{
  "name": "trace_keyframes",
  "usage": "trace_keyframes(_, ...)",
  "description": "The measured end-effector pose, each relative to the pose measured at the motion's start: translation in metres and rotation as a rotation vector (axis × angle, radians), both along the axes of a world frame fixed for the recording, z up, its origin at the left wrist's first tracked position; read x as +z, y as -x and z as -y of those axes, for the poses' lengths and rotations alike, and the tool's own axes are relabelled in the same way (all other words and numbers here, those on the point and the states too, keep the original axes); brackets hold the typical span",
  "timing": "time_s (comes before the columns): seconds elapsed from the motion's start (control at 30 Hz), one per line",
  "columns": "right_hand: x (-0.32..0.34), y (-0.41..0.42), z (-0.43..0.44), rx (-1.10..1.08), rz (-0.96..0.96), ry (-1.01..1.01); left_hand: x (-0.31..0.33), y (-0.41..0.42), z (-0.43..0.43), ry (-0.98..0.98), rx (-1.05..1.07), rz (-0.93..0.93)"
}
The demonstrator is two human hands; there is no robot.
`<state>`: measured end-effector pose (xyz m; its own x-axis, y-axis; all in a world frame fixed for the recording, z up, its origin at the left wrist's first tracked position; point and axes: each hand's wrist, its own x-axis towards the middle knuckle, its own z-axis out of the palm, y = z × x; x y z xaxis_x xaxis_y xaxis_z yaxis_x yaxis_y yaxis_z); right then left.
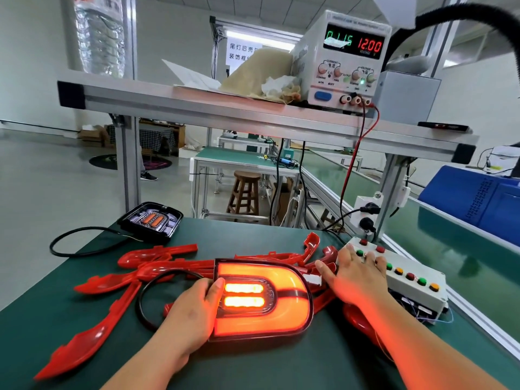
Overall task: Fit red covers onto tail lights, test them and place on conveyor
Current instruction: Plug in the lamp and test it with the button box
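Note:
A tail light (281,302) with its red cover fitted lies on the green mat at the centre, glowing bright orange-red. My left hand (194,308) grips its left edge, thumb on top of the lens. My right hand (357,270) lies with straight fingers on the white button box (413,282), fingertips on the coloured buttons. Several loose red covers (149,263) lie scattered behind and to the left of the lit light. A second tail light (152,220), black and without a cover, sits at the mat's far left corner with its black cable (84,240).
A power supply (343,57) on the upper shelf reads 12.00 volts, its red and black leads hanging down to the bench. The green conveyor belt (455,249) runs along the right. A blue box (478,201) stands beyond it. A wooden stool (246,192) is behind the bench.

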<state>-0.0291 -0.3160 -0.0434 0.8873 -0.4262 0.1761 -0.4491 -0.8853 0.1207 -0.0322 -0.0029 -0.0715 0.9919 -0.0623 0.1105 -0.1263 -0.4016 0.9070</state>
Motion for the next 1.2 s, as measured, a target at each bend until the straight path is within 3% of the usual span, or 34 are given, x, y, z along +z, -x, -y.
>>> trace_keyframes(0.47,0.015,0.003,0.000,0.056,-0.021,-0.117,0.008,0.005,0.001,0.044,-0.028,-0.054)
trace_keyframes(0.57,0.015,0.009,-0.007,0.210,0.078,-0.137,0.010,0.006,0.001,0.039,-0.036,-0.074)
trace_keyframes(0.7,0.003,0.016,-0.025,0.385,-0.024,-0.125,0.013,0.008,0.001,0.032,-0.040,-0.079)
trace_keyframes(1.2,-0.002,0.014,-0.030,0.437,0.084,-0.146,0.014,0.009,0.001,0.048,-0.057,-0.100)
